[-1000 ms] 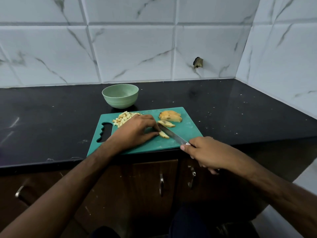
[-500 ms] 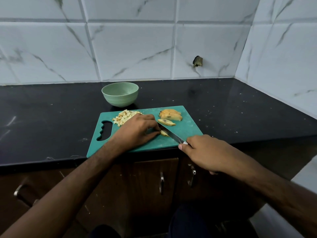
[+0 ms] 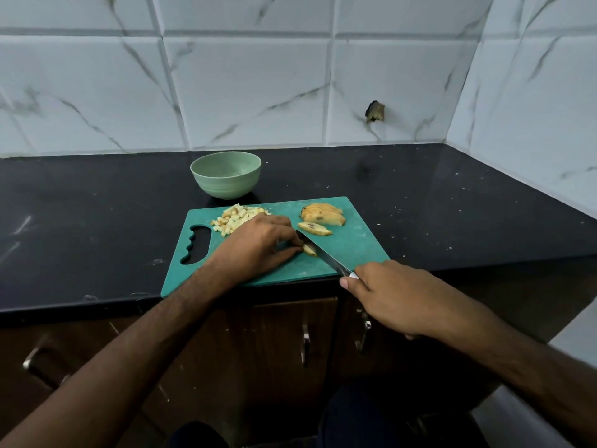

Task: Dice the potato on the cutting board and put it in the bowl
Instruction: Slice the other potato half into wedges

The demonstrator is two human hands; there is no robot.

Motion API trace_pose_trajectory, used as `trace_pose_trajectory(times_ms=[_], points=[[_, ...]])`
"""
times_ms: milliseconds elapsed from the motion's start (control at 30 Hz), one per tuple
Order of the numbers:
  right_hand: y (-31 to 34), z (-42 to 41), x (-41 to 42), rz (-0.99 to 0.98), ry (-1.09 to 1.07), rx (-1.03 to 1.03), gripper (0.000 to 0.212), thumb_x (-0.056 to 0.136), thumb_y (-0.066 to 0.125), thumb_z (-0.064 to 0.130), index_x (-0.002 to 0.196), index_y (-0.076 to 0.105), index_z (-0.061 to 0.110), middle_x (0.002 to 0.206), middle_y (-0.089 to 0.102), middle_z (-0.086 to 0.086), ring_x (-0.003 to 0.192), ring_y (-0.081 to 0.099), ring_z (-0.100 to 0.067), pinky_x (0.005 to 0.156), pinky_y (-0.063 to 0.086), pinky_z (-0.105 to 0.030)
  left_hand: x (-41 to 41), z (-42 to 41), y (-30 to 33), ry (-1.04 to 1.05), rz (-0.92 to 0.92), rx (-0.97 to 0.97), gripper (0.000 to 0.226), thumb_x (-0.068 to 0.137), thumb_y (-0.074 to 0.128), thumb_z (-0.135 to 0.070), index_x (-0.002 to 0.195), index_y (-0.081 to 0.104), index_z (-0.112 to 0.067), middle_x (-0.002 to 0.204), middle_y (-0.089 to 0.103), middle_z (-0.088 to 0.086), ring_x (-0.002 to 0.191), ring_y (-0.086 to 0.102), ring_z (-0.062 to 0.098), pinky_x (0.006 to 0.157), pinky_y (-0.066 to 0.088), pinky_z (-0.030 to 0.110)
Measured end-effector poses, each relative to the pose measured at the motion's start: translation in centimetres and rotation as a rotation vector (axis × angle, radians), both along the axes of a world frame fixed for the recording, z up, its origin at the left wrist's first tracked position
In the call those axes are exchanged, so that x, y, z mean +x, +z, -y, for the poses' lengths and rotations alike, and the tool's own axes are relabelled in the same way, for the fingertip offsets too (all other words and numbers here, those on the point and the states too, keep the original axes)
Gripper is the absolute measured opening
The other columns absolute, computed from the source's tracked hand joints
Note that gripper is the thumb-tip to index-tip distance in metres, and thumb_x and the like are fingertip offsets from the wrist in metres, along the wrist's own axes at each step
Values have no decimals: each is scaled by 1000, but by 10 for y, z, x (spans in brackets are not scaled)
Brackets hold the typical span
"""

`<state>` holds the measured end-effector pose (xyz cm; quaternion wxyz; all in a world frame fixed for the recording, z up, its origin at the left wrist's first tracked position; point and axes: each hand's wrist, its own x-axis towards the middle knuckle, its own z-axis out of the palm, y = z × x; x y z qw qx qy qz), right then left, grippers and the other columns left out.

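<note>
A teal cutting board [image 3: 352,250] is laid on a black countertop [image 3: 97,221], its near edge flush with or slightly over the counter's front lip. A scalloped handle cut-out [image 3: 196,245] is seen at the board's left end.

Potato state, left to right: a heap of pale, small dice [image 3: 234,218] is piled at the board's far-left area, just beside the handle cut-out. A short, pale stub [image 3: 309,250] with a strip of darker skin is pinned under the left hand [image 3: 255,248]; the fingers are curled down, tips pressed on the stub, just beside the blade. A single slice [image 3: 314,228] lies flat right of the knuckles, with brown spots on its yellow face. Behind it, a fanned stack of slices [image 3: 323,214] is set near the board's far edge, orange-yellow in tone.

The knife [image 3: 323,255] is laid diagonally, tip hidden by the left fingers, edge touching the stub. Its handle is wrapped by the right hand [image 3: 397,299], fingers closed round it, thumb along the side; this hand is held off the counter's front edge.

A pale green bowl [image 3: 225,174] is stood just behind the board's far-left edge; no potato is seen inside. Bare board is left at the right end and near-right corner. Open countertop is noted left of the board and right of it up to the tiled corner wall [image 3: 533,108].
</note>
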<state>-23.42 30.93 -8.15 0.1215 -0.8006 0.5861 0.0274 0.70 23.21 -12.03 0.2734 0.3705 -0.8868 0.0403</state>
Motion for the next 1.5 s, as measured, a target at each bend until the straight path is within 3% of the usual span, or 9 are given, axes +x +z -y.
trace_pose_trajectory(times_ms=[133, 300, 467, 667, 833, 1067, 1433, 1500], points=[[-6, 12, 15, -11, 31, -76, 39, 108, 31, 50, 82, 46, 25, 72, 61, 1, 41, 56, -8, 54, 43, -30, 1, 2, -2, -15, 4, 3, 13, 92, 69, -26, 98, 78, -17, 89, 68, -3, 78, 63, 13, 73, 52, 32], [-10, 17, 10, -55, 50, -97, 37, 108, 30, 53, 88, 48, 27, 82, 56, 4, 70, 57, -11, 69, 45, -37, 1, 2, -3, 0, 27, -41, 10, 92, 72, -25, 94, 75, -16, 91, 66, -3, 80, 63, 14, 73, 53, 38], [9, 14, -15, -118, 20, -40, 41, 107, 27, 57, 84, 47, 29, 84, 57, 4, 67, 56, -8, 64, 44, -33, 2, 4, -4, 43, 54, -64, 13, 93, 68, -33, 99, 70, -22, 97, 64, -8, 91, 61, 12, 76, 48, 35], [16, 25, -31, -74, -31, -88, 44, 107, 26, 57, 85, 49, 25, 90, 58, 3, 84, 59, -14, 67, 45, -34, 0, 2, -6, 91, 67, -67, 15, 94, 62, -39, 102, 63, -26, 99, 65, -13, 97, 61, 10, 81, 42, 35], [15, 24, -23, -1, -24, -54, 50, 106, 29, 57, 90, 59, 21, 87, 63, 1, 81, 63, -15, 75, 52, -39, 2, 2, -6, 61, -8, 42, 18, 92, 65, -44, 104, 60, -32, 83, 59, -18, 85, 56, 2, 77, 44, 35], [10, 15, -30, -45, -22, -70, 50, 106, 26, 59, 91, 59, 24, 87, 64, 2, 78, 64, -14, 77, 57, -41, 5, 5, -8, 100, -25, 58, 18, 90, 65, -46, 103, 63, -34, 84, 59, -20, 89, 55, 1, 80, 43, 38], [-1, 12, -23, -142, 34, -113, 43, 107, 27, 57, 79, 44, 28, 82, 56, 5, 71, 56, -9, 58, 40, -29, 4, 4, -6, 111, 11, 41, 11, 91, 69, -41, 94, 69, -31, 88, 60, -16, 88, 56, 5, 77, 38, 35], [-6, 15, -21, -135, 41, -171, 43, 106, 26, 58, 81, 45, 29, 80, 55, 6, 70, 56, -9, 60, 42, -31, 4, 3, -7, 122, 37, 20, 13, 92, 67, -42, 97, 69, -31, 90, 59, -16, 90, 56, 6, 75, 35, 34]])
